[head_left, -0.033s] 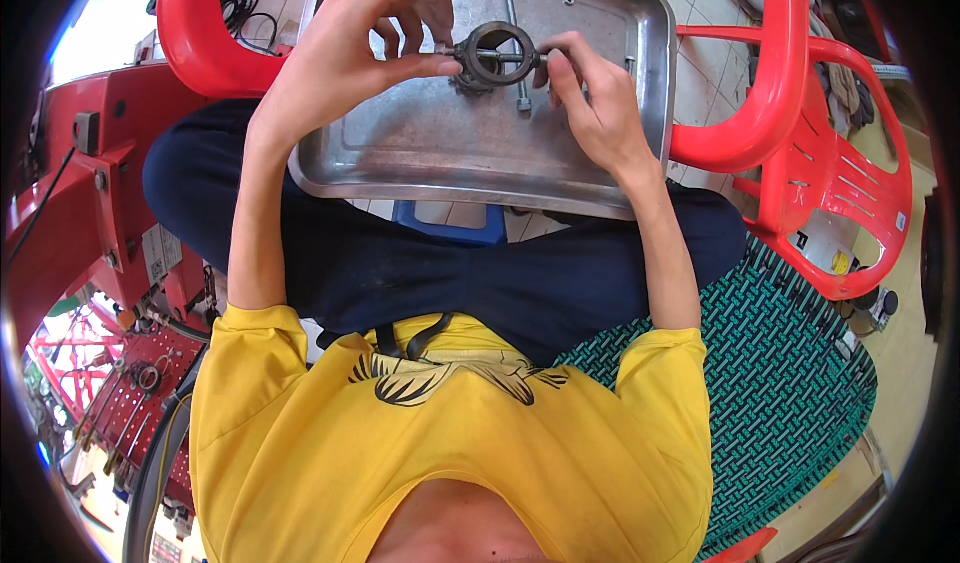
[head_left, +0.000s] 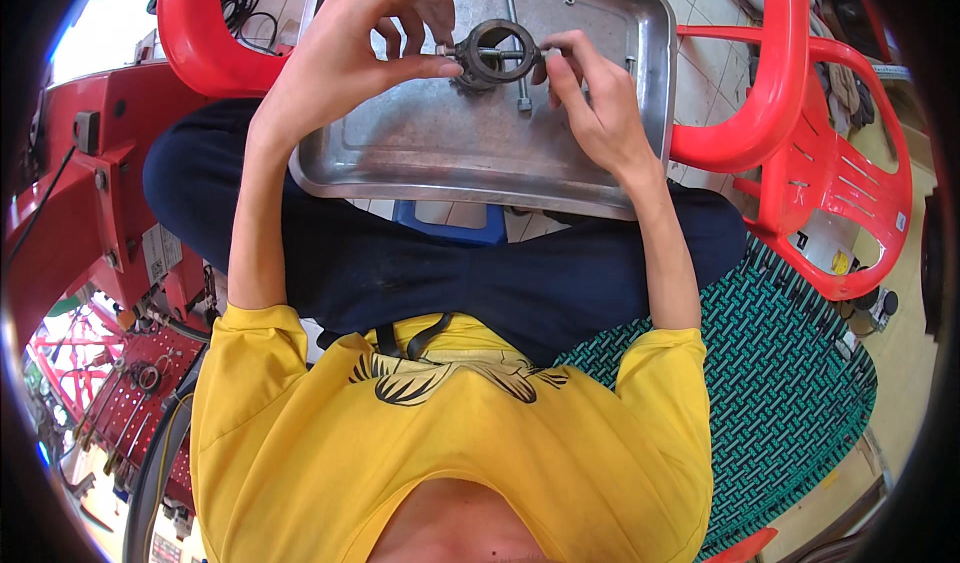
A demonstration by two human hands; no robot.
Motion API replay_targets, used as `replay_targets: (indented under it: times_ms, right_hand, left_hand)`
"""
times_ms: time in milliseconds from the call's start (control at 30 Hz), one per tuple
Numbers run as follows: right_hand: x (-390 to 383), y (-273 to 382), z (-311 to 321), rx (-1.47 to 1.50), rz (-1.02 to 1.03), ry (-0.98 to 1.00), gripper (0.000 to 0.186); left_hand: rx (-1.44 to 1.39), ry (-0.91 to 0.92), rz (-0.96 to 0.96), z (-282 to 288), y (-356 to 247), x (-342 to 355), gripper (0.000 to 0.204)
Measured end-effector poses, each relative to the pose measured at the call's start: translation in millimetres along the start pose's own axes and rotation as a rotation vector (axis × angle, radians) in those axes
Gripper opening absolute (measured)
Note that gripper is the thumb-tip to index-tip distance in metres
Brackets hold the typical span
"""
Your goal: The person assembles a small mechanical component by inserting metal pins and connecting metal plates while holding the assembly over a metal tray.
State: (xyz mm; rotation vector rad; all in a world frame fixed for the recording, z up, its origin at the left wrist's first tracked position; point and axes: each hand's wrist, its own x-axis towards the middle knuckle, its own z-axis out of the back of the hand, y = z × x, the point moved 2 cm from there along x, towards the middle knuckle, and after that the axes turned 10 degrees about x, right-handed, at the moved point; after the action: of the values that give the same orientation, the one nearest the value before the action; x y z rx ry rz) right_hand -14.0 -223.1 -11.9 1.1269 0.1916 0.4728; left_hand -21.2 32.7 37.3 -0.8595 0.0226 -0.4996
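A dark metal ring-shaped part [head_left: 484,75] with a toothed lower edge is held over the metal tray [head_left: 400,168]. A thin metal rod [head_left: 505,55] runs crosswise through its opening. My left hand [head_left: 385,33] pinches the rod's left end between thumb and fingertips, beside the ring. On the other side, my right hand [head_left: 592,88] has thumb and forefinger closed on the rod's right end. Behind the ring a long bolt [head_left: 524,101] lies in the tray, partly hidden by it. Whether the ring touches the tray I cannot tell.
Small nuts [head_left: 570,2] lie near the tray's far side. Red plastic chairs [head_left: 835,163] stand at the right and behind the tray. A red machine frame [head_left: 60,163] is at left. Under the tray shows a blue plastic piece [head_left: 450,231]; black cable [head_left: 240,8] lies on the floor.
The ring has shifted very slightly upward in the picture, and my right fingertips have moved a little on the rod's end. My left hand is nearly unmoved.
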Motion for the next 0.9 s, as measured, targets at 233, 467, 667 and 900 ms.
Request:
replay_targets:
  times_ms: [233,467,667,900]
  right_hand:
    - [0,-3,2,-0.076,0.021,0.088,0.042]
    - [4,-3,2,-0.069,0.064,0.074,0.041]
    - [3,2,1,-0.022,0.029,-0.013,0.036]
    - [6,8,5,-0.004,0.037,0.042,0.031]
  left_hand:
    - [0.031,-0.046,-0.056,-2,5,-2,0.026]
    - [0.124,0.113,0.113,-9,13,-4,0.028]
    - [0.099,0.172,0.106,-11,9,-3,0.030]
    - [0.167,0.082,-0.007,-6,7,-3,0.028]
